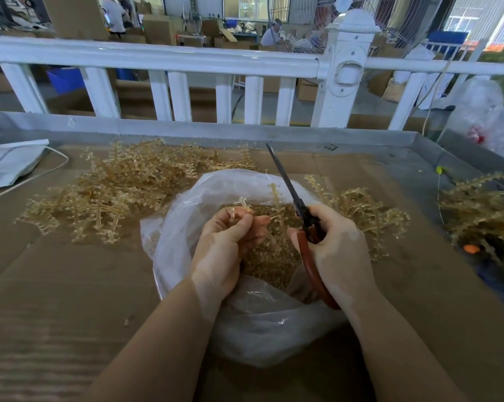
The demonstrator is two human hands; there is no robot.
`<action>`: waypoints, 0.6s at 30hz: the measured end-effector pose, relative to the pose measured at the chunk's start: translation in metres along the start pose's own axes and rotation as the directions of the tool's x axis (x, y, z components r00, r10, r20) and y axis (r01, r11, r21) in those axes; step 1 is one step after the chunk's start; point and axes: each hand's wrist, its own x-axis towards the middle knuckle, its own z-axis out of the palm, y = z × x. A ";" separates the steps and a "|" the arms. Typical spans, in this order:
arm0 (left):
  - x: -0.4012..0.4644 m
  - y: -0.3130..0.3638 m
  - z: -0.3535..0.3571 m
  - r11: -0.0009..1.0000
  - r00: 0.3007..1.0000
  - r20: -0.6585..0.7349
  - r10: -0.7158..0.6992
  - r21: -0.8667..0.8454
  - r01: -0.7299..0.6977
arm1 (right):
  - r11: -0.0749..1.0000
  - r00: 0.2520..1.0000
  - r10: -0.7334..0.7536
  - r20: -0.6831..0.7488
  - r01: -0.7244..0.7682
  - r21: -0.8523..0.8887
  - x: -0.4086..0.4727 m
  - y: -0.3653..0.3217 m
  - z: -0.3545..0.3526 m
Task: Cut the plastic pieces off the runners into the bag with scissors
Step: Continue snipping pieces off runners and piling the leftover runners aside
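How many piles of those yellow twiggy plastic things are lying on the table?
3: a big pile left of the bag, one just right of it, one far right. More may be hidden.

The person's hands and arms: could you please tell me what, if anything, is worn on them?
Nothing that shows. The left hand and right hand are bare, without gloves, rings or a watch in view. Both forearms are bare down to the bottom edge of the picture, with no sleeve in sight.
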 end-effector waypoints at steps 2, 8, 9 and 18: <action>0.000 0.000 0.000 1.000 1.000 0.011 -0.004 0.010 0.004 | 1.000 1.000 0.002 0.011 -0.002 0.025 0.001 0.001 0.000; -0.002 -0.001 0.000 1.000 1.000 0.013 0.004 0.027 -0.005 | 0.998 0.999 -0.030 -0.017 0.031 0.048 -0.001 0.003 0.002; -0.002 -0.001 0.001 0.999 1.000 0.016 0.020 0.041 -0.021 | 0.998 0.999 -0.033 -0.021 0.035 0.058 -0.002 0.003 0.002; -0.007 0.000 0.003 0.965 0.998 0.027 0.049 0.258 -0.055 | 0.989 0.991 -0.135 -0.016 0.136 0.061 -0.006 -0.005 0.004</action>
